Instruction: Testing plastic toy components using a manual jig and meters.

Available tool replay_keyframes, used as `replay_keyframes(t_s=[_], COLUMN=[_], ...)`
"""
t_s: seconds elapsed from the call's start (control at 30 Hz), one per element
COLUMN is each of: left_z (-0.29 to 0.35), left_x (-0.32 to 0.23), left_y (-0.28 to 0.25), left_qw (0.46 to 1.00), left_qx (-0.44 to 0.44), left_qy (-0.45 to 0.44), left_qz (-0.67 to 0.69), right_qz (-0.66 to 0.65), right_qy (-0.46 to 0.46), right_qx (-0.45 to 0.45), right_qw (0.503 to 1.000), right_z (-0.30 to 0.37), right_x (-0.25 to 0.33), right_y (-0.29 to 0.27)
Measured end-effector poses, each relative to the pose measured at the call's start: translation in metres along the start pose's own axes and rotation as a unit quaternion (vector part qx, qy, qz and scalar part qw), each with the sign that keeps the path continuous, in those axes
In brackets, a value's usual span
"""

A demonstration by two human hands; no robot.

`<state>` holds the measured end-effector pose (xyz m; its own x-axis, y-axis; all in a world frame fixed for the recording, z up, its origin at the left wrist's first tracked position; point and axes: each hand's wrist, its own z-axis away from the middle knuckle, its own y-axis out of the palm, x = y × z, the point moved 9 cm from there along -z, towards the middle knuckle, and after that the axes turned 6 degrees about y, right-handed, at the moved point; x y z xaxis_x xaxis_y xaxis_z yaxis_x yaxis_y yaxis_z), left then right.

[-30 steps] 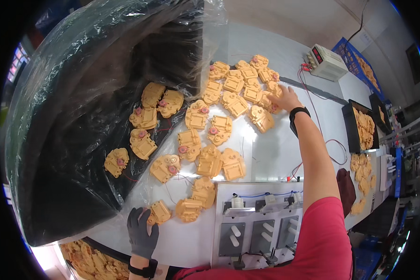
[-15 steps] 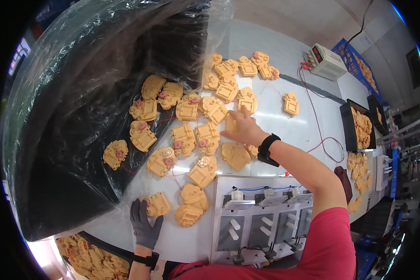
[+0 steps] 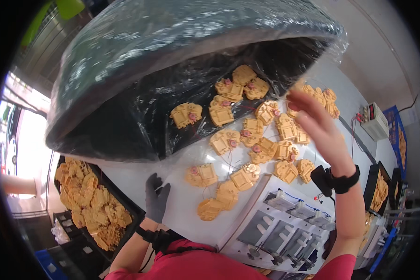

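Observation:
Many tan plastic housings lie across a white worktop [image 3: 184, 227], several with a pink round part and thin red wires. My left hand [image 3: 157, 200], in a grey glove, rests on the worktop with its fingers apart and nothing in it. Beside it, apart from the fingers, is a housing [image 3: 201, 175]. My bare right hand [image 3: 319, 126] is over the housings at the far right, slightly blurred, fingers stretched out, nothing visible in it. It hides some of the housings below. Several other housings [image 3: 221, 111] lie on black sheeting inside a large plastic-wrapped opening [image 3: 112, 135].
At the left stands a black tray [image 3: 137, 215] heaped with tan housings. A white fixture [image 3: 259, 205] with grey plates and clamps stands near me at the right. Further right are a power supply [image 3: 374, 122] with red leads, a blue crate [image 3: 396, 116] and another black tray [image 3: 373, 177].
My view has turned, so the scene looks rotated. My left hand has come off the housing it was touching. My right hand has lifted from the housings, its fingers now stretched.

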<state>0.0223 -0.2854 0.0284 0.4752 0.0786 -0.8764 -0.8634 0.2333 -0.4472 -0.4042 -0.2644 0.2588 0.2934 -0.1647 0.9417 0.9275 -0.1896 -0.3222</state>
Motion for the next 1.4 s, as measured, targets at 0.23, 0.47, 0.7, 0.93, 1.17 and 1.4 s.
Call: replay_keyframes(t_s=[0.23, 0.47, 0.7, 0.93, 1.17, 1.4], left_z=[-0.049, -0.082, -0.168, -0.14, -0.143, -0.032], left_x=[0.0, 0.014, 0.194, 0.028, -0.004, -0.009], left_y=[0.005, 0.023, 0.022, 0.028, 0.037, 0.029], left_qw=[0.956, 0.919, 0.91, 0.879, 0.948, 0.987], left_qx=[-0.023, 0.002, -0.049, -0.05, 0.05, 0.053], left_qy=[-0.118, -0.166, 0.022, 0.061, 0.105, 0.146], left_qz=[0.267, 0.357, 0.411, 0.471, 0.295, 0.034], right_qz=[-0.473, -0.544, -0.533, -0.511, -0.492, -0.465], right_qy=[-0.016, -0.011, 0.001, -0.083, -0.132, -0.216], right_qx=[0.026, -0.035, -0.071, -0.066, -0.128, -0.122], right_qw=[0.881, 0.838, 0.843, 0.853, 0.851, 0.85], right_z=[-0.051, -0.085, 0.024, 0.036, 0.043, 0.062], right_x=[0.123, 0.118, 0.149, 0.152, 0.172, 0.217], right_y=[0.096, 0.122, 0.168, 0.122, 0.108, 0.105])
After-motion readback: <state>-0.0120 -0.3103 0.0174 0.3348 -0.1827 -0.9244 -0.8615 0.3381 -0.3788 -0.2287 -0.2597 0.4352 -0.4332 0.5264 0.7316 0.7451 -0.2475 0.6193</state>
